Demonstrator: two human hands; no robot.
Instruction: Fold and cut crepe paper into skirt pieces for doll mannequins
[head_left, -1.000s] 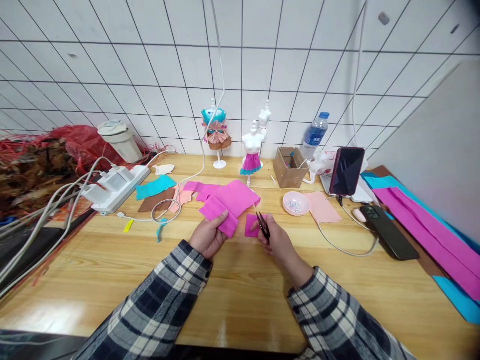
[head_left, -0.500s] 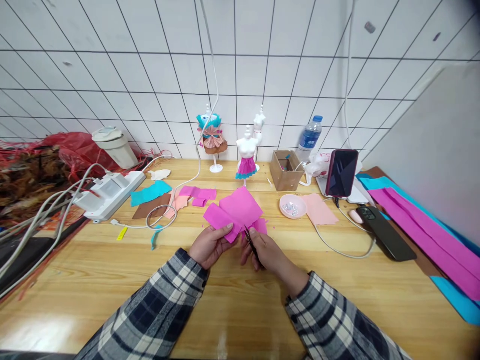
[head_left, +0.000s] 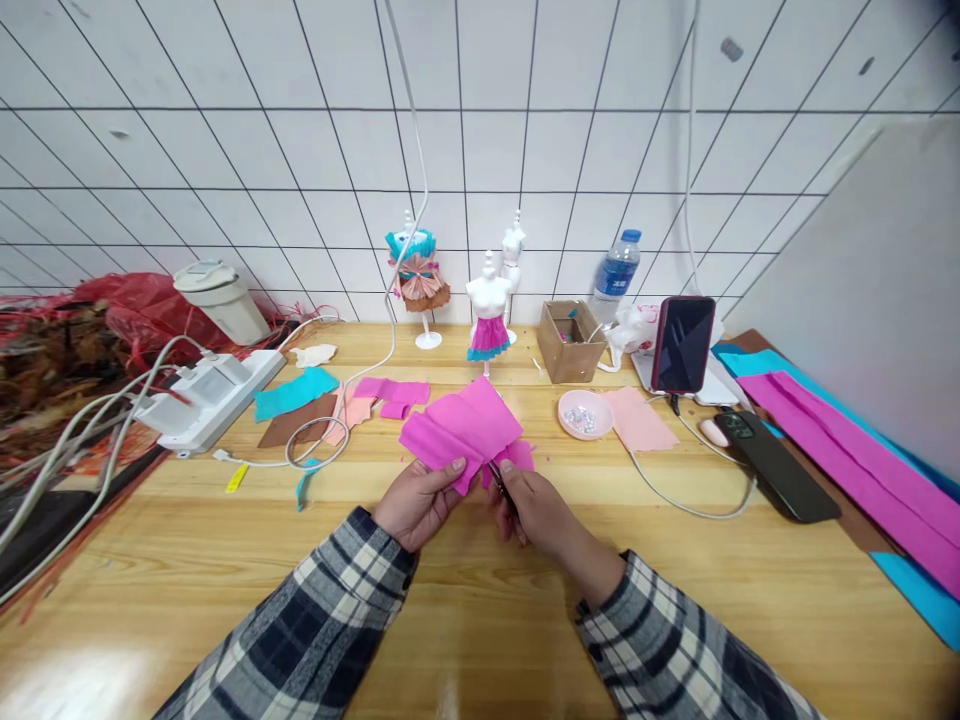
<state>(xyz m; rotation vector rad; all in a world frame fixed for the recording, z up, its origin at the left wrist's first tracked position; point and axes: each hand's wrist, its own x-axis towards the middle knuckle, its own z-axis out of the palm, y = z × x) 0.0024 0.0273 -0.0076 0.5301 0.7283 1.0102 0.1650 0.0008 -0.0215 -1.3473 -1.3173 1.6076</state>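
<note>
My left hand [head_left: 421, 502] pinches the lower left part of a magenta crepe paper sheet [head_left: 480, 418] between thumb and fingers. In my right hand [head_left: 536, 508] is a pair of dark scissors [head_left: 504, 486], whose blades meet the lower edge of the paper; the handles are mostly hidden by my fingers. Beyond the paper stands a small white mannequin [head_left: 489, 292] in a magenta skirt with a blue hem. More magenta paper pieces [head_left: 394, 393] lie to the left of the sheet.
A pink dish of small shiny beads [head_left: 586, 415] and a brown box [head_left: 571, 343] stand at right. Two phones, a dark one [head_left: 780, 470] lying flat, rest farther right. A power strip [head_left: 217, 400] and white cables cross the left. A dressed mannequin [head_left: 418, 270] stands behind.
The left part of the magenta paper has folded and shifted slightly left and down with my left hand. The scissors stay at the paper's lower edge. The view has shifted slightly.
</note>
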